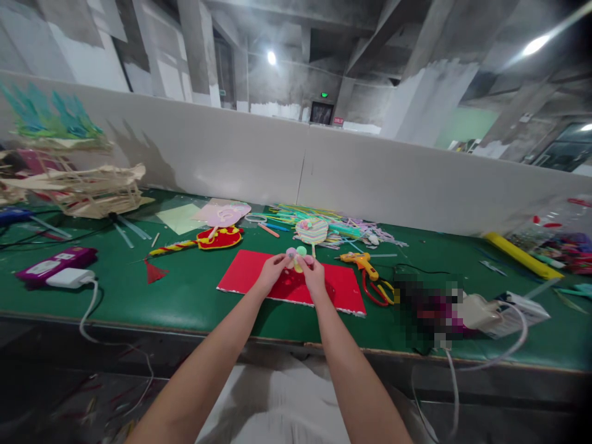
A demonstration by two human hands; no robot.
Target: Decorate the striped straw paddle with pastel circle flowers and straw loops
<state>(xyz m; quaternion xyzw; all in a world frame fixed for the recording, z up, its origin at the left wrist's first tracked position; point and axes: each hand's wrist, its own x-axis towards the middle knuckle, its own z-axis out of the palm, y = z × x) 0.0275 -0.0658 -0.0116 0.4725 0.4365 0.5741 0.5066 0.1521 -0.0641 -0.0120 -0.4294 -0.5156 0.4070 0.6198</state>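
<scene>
Between both hands is a small flower-like piece (297, 259) with round pastel petals in pink, green and yellow. My left hand (274, 271) pinches its left side, and my right hand (313, 275) pinches its right side. Both hands are over a red board (243, 271) lying on the green table. Just beyond them lies a round striped pastel fan (311, 231) with a short handle. To the right of my right hand rests a yellow hot glue gun (363, 264), with red-and-yellow-handled pliers or scissors (375, 293) beside it.
Many pastel craft strips (333, 222) lie behind the board. A red fan with a twisted handle (217, 238) and tassel is at left, near a purple power strip (60, 265). A wooden stick model (102, 191) stands far left. A yellow bar (522, 254) lies right.
</scene>
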